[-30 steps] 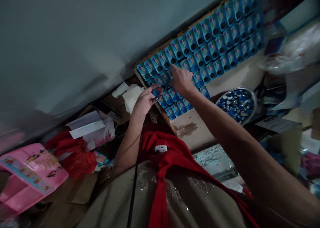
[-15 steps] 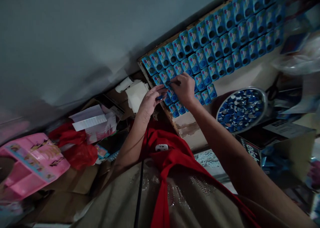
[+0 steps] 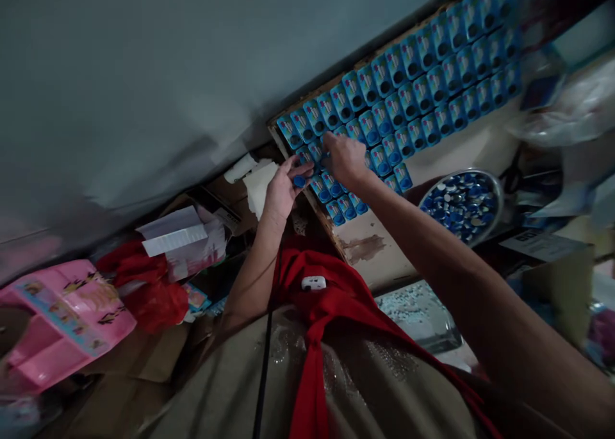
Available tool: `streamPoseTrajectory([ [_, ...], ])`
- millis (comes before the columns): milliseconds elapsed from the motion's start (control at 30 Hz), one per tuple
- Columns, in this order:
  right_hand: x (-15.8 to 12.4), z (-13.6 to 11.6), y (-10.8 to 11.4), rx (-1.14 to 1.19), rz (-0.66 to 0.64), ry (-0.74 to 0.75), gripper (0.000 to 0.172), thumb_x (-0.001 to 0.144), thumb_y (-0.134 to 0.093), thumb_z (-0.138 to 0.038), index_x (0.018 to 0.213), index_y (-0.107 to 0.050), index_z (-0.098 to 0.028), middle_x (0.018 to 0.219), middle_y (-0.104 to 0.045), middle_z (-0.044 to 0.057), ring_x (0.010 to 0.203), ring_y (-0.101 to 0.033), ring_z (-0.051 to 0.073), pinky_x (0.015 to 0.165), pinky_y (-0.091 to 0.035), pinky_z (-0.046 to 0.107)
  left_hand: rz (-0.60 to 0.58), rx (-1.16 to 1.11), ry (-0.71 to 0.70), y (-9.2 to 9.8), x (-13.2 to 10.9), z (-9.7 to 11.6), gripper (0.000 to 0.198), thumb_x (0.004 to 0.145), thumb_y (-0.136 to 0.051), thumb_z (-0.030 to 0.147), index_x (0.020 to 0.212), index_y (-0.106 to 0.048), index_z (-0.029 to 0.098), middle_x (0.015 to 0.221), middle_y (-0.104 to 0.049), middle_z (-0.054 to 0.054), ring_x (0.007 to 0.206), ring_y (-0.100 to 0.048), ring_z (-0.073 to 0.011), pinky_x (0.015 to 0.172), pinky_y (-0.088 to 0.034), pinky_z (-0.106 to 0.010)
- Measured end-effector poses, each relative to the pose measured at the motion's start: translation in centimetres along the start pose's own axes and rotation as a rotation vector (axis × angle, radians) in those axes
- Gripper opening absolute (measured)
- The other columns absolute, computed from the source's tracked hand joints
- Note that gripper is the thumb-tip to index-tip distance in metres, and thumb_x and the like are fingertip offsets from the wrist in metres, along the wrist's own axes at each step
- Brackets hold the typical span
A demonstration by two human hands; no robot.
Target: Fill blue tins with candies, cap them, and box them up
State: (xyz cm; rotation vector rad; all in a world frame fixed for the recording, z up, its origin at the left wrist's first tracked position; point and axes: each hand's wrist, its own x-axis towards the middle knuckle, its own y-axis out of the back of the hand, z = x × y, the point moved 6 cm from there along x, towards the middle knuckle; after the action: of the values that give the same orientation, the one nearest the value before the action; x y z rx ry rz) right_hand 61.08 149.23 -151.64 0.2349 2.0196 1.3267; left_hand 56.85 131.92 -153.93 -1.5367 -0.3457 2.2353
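Rows of small blue cards (image 3: 408, 80), each with a round hole or a blue cap in it, lie on a worn wooden board (image 3: 379, 247). My left hand (image 3: 281, 189) is at the board's near-left corner, its fingers pinched on a small blue cap (image 3: 299, 181). My right hand (image 3: 343, 160) rests on the cards beside it, fingers curled and pressing down on one card in the second row. What its fingertips hold, if anything, is hidden.
A round metal bowl (image 3: 497, 198) full of blue and silver caps stands right of my right arm. White paper pieces (image 3: 257, 182) lie left of the board. A pink box (image 3: 57, 323), red bag (image 3: 144, 291) and cardboard lie lower left. A grey wall runs behind.
The view has shaken and shifted. My right hand moved slightly up along the cards, and my left hand stayed at the corner with the cap between its fingers.
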Motion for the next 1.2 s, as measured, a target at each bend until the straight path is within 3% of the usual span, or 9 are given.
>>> streamPoseTrajectory([
  [100, -3.4, -1.6, 0.0, 0.102, 0.015, 0.198, 0.026, 0.100, -0.059, -0.018, 0.114, -0.080, -0.023, 0.113, -0.078, 0.008, 0.091, -0.067, 0.022, 0.075, -0.045, 0.031, 0.009, -0.003, 0.008, 0.4, -0.3, -0.2, 0.046, 0.117, -0.050, 0.056, 0.139, -0.073, 0.023, 0.121, -0.086, -0.011, 0.130, -0.079, -0.0275, 0.114, -0.061, -0.043],
  [200, -5.7, -1.7, -0.6, 0.242, 0.037, 0.342, 0.035, 0.100, -0.052, -0.015, 0.113, -0.084, -0.021, 0.108, -0.073, 0.009, 0.089, -0.065, 0.022, 0.076, -0.047, 0.032, 0.012, 0.005, 0.029, 0.9, -0.2, -0.6, 0.053, 0.113, -0.056, 0.066, 0.139, -0.073, 0.022, 0.116, -0.086, -0.011, 0.123, -0.081, -0.0276, 0.109, -0.063, -0.040],
  [333, -5.9, -1.2, -1.0, 0.370, 0.117, 0.421, 0.032, 0.104, -0.055, -0.021, 0.116, -0.085, -0.022, 0.107, -0.070, 0.010, 0.097, -0.065, 0.024, 0.087, -0.053, 0.036, 0.001, 0.045, 0.080, 0.5, -0.2, -1.3, 0.058, 0.113, -0.055, 0.069, 0.139, -0.075, 0.022, 0.111, -0.086, -0.010, 0.117, -0.082, -0.0262, 0.100, -0.066, -0.036],
  [500, -5.4, -3.0, -2.6, 0.297, -0.041, 0.629, 0.028, 0.106, -0.060, -0.022, 0.113, -0.087, -0.023, 0.118, -0.076, 0.012, 0.114, -0.068, 0.028, 0.101, -0.054, 0.041, 0.026, 0.012, 0.136, -0.2, -0.4, -2.2, 0.052, 0.113, -0.057, 0.066, 0.136, -0.078, 0.025, 0.106, -0.085, -0.007, 0.111, -0.082, -0.0239, 0.092, -0.067, -0.032],
  [667, -6.0, -2.4, -4.0, 0.389, -0.118, 0.463, 0.029, 0.094, -0.064, -0.011, 0.113, -0.084, -0.019, 0.115, -0.080, 0.012, 0.105, -0.072, 0.026, 0.095, -0.056, 0.037, 0.135, -0.053, 0.206, 0.6, -0.4, -4.1, 0.040, 0.112, -0.064, 0.058, 0.117, -0.079, 0.021, 0.092, -0.081, -0.005, 0.092, -0.082, -0.0199, 0.084, -0.067, -0.029],
  [800, -5.5, -1.1, -3.4, 0.446, -0.017, 0.200, 0.033, 0.095, -0.063, -0.014, 0.118, -0.084, -0.022, 0.112, -0.081, 0.009, 0.102, -0.073, 0.026, 0.094, -0.057, 0.037, 0.180, -0.093, 0.193, 1.1, -0.6, -4.8, 0.033, 0.115, -0.060, 0.044, 0.098, -0.076, 0.020, 0.087, -0.080, -0.004, 0.086, -0.080, -0.0162, 0.083, -0.066, -0.025],
  [867, -4.6, -1.0, -2.7, 0.374, 0.018, 0.096, 0.029, 0.097, -0.061, -0.016, 0.115, -0.084, -0.022, 0.116, -0.080, 0.010, 0.105, -0.074, 0.027, 0.094, -0.056, 0.037, 0.193, -0.074, 0.147, 1.7, -0.6, -4.4, 0.036, 0.116, -0.058, 0.045, 0.097, -0.076, 0.020, 0.087, -0.081, -0.005, 0.089, -0.082, -0.0172, 0.083, -0.065, -0.025],
  [1033, -1.9, -2.8, -1.9, 0.081, -0.094, 0.013, 0.028, 0.103, -0.056, -0.015, 0.117, -0.079, -0.021, 0.131, -0.077, 0.013, 0.106, -0.074, 0.028, 0.084, -0.052, 0.036, 0.238, -0.055, -0.052, 3.7, -0.2, -1.5, 0.038, 0.111, -0.065, 0.056, 0.103, -0.078, 0.022, 0.098, -0.085, -0.007, 0.101, -0.083, -0.0187, 0.092, -0.065, -0.027],
  [1200, 0.4, -3.0, -1.6, -0.036, -0.143, -0.073, 0.036, 0.099, -0.064, -0.012, 0.133, -0.072, -0.021, 0.116, -0.082, 0.014, 0.102, -0.076, 0.030, 0.085, -0.052, 0.038, 0.190, -0.056, -0.140, 3.2, 0.6, 0.6, 0.044, 0.113, -0.058, 0.063, 0.113, -0.077, 0.023, 0.110, -0.085, -0.008, 0.118, -0.081, -0.0214, 0.105, -0.064, -0.032],
])
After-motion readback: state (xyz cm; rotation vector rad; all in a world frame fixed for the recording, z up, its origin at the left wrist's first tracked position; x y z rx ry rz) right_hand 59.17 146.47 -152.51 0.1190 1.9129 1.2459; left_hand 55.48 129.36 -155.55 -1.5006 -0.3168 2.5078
